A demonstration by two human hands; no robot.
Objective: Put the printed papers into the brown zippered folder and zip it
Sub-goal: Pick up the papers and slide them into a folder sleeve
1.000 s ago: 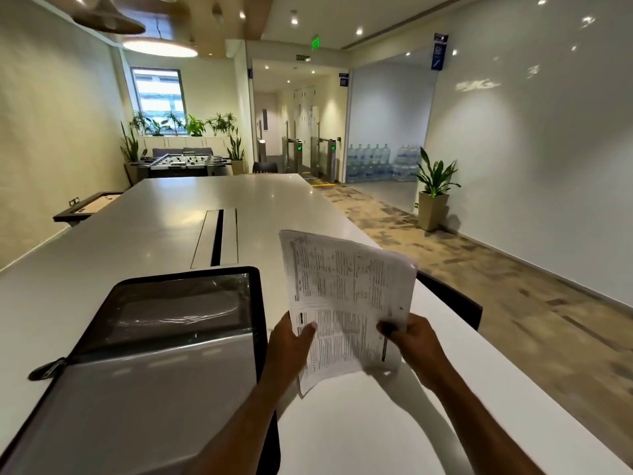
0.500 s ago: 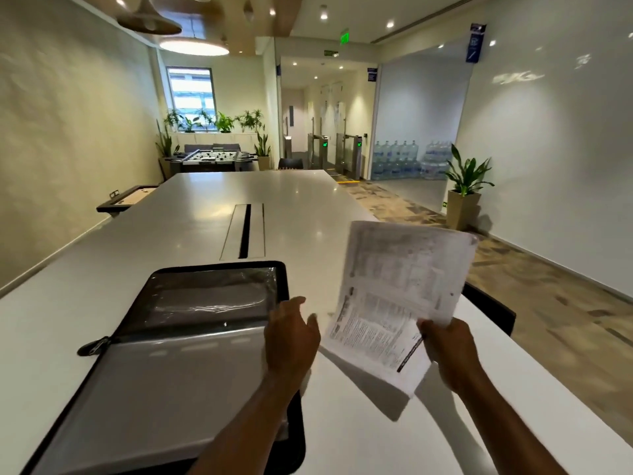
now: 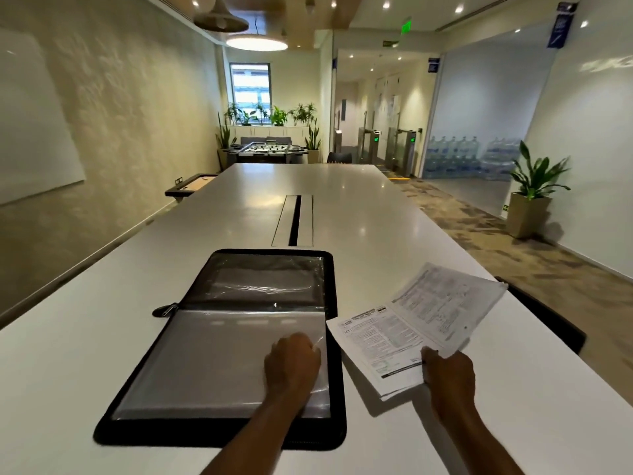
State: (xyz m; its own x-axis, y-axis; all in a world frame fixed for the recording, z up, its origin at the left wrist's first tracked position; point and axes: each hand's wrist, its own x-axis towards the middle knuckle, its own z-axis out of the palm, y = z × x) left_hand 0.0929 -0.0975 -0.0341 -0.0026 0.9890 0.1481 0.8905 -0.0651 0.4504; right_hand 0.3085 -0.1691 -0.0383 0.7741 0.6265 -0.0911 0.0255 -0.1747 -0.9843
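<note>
The zippered folder (image 3: pixel 191 358) lies open flat on the white table (image 3: pixel 342 207), dark-edged, with clear plastic sleeves inside and its zip pull at the left. My left hand (image 3: pixel 291 363) rests on the near sleeve at its right edge, fingers curled at the plastic; whether it pinches the sleeve I cannot tell. To the right of the folder, my right hand (image 3: pixel 448 371) grips the printed papers (image 3: pixel 411 323) by their near corner. The stack fans out low over the table, tilted up to the right.
A cable slot (image 3: pixel 294 221) runs down the table's middle beyond the folder. A dark chair back (image 3: pixel 548 320) stands against the table's right edge. A potted plant (image 3: pixel 529 197) sits by the right wall. A foosball table (image 3: pixel 267 149) is far behind.
My left hand let go of the papers and came down onto the folder's near sleeve. My right hand swung the papers to the right and lowered them beside the folder.
</note>
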